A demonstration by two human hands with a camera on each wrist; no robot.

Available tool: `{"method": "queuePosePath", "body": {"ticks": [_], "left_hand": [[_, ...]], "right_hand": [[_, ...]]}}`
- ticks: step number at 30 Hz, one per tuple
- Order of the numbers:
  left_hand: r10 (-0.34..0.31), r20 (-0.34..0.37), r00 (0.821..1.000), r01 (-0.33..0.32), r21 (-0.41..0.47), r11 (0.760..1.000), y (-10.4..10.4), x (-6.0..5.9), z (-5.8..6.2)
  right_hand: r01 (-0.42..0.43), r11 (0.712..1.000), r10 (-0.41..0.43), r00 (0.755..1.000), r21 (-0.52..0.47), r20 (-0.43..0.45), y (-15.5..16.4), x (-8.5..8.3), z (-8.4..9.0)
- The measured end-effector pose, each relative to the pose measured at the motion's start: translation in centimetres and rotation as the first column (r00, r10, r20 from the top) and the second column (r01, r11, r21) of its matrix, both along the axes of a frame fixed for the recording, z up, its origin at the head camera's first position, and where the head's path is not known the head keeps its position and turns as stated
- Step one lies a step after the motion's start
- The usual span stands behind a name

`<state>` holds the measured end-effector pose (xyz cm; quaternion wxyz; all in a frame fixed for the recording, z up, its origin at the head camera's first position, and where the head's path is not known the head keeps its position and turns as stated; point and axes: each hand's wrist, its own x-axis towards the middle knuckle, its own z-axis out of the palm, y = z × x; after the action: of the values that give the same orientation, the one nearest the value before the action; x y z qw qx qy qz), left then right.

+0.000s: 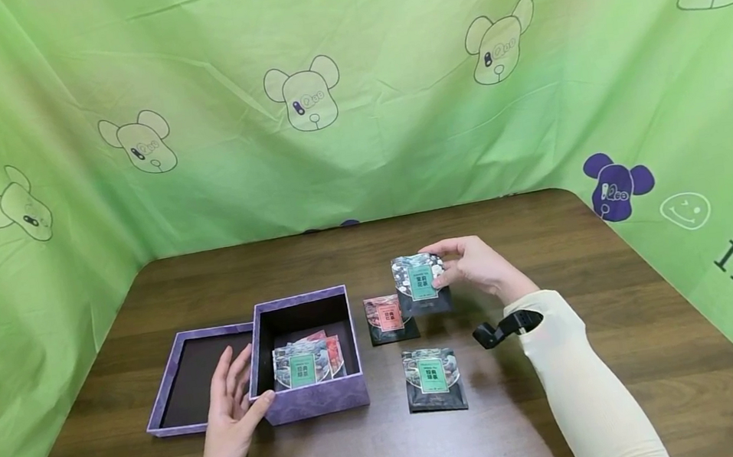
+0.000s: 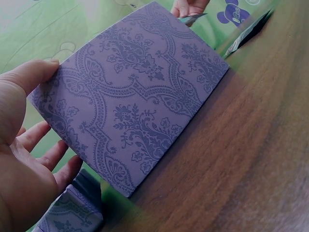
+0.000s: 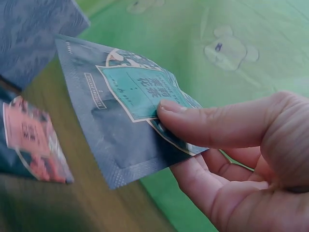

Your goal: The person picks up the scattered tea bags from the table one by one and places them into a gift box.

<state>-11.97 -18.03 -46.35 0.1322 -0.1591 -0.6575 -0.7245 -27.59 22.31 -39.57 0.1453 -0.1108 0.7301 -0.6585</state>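
Right hand (image 1: 475, 264): pinches green-label sachet (image 1: 421, 283), frame centre.
Left hand (image 1: 232, 400): fingers spread against purple box (image 1: 316, 401).
Handling: probably light, floppy, slick foil; edge pinch suits.

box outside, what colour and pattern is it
Purple with a darker floral damask print on the box; the left wrist view shows it best.

The head camera is looking forward and down over the table (image 1: 550, 250); both wrist cameras are viewing closely, sharing the purple box (image 2: 130, 92) and held packet (image 3: 130, 121).
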Motion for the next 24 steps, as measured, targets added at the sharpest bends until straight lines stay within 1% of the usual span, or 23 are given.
{"method": "queuePosePath", "body": {"ticks": [7, 13, 18, 24], "left_hand": [[0.006, 0.008, 1.000, -0.006, -0.005, 1.000, 0.0, 0.0, 0.1], [0.006, 0.006, 1.000, -0.006, -0.010, 1.000, 0.0, 0.0, 0.0], [0.003, -0.004, 1.000, -0.003, -0.004, 1.000, 0.0, 0.0, 0.0], [0.004, 0.003, 1.000, -0.004, -0.012, 1.000, 0.0, 0.1, 0.1]], "right_hand": [[0.019, 1.000, -0.017, 0.997, 0.024, -0.069, -1.9, 0.5, 1.9], [0.015, 1.000, -0.016, 0.998, -0.013, -0.062, -4.5, 0.9, 3.1], [0.000, 1.000, -0.001, 0.996, -0.011, -0.090, -7.1, 1.3, 3.9], [-0.031, 0.999, 0.029, 0.996, -0.028, -0.085, -10.1, 1.7, 4.1]]}}
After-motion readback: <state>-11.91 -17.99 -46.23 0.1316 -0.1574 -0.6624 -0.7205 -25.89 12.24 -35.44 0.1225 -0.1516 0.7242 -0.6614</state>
